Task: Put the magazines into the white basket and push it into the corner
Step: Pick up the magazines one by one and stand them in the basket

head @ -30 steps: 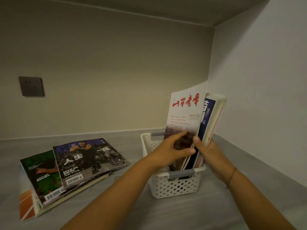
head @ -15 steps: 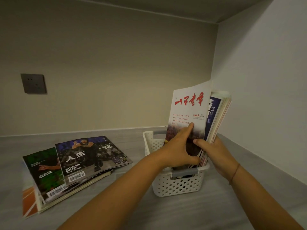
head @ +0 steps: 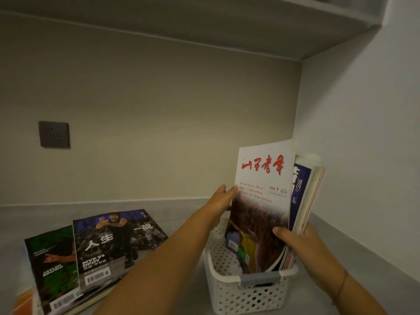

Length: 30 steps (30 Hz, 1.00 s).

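Right hand [head: 300, 243]: thumb and fingers grip the upright magazine bundle [head: 263, 201] (red-titled cover foremost). Left hand [head: 220, 201]: straight fingers against its left edge. Bundle stands in the white basket [head: 245, 294]; basketball magazines [head: 113, 244] lie stacked well left.

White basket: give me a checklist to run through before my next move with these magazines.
1. Seating of upright magazines in the white basket: ok, lower ends inside.
2. Grip of right hand on them: ok, thumb on the front cover.
3. Hold of left hand on their left edge: cannot tell.
4. All magazines in: not ok, a flat stack lies on the counter.
5. Pushed into the corner: not ok, bare counter shows behind the white basket and to its right.
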Motion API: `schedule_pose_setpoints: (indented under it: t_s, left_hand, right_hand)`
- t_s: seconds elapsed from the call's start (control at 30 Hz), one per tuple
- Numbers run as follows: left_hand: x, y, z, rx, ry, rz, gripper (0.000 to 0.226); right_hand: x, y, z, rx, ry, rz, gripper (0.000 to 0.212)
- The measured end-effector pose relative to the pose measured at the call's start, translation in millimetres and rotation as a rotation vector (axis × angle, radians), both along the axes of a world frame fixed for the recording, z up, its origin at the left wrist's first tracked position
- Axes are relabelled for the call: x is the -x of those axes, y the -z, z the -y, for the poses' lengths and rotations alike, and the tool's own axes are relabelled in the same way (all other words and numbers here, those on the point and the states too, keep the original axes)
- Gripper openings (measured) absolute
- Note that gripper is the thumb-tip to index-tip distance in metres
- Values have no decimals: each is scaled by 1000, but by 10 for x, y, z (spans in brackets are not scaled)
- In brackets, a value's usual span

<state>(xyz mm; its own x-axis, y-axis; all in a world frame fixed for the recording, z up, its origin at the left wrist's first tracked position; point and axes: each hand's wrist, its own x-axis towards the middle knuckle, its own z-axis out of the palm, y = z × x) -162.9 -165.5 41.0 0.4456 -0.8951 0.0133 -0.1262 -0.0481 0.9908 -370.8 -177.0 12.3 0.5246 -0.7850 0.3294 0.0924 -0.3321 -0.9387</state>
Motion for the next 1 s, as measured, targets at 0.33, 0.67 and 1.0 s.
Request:
schedule_pose_setpoints:
  t_s: [0.33,0.67,1.0]
  left_hand:
    - [34,-119,321,283,-76,-252,23]
    - [133,8,305,58,124,-114,33]
    - [-400,199,-521,261,-349,367,39]
  right_hand:
    - [13,-25,-20,27,-51,21,60]
    - [32,-30,-65,65,-21,4,50]
    - [6,-7,-89,70,-15,18,53]
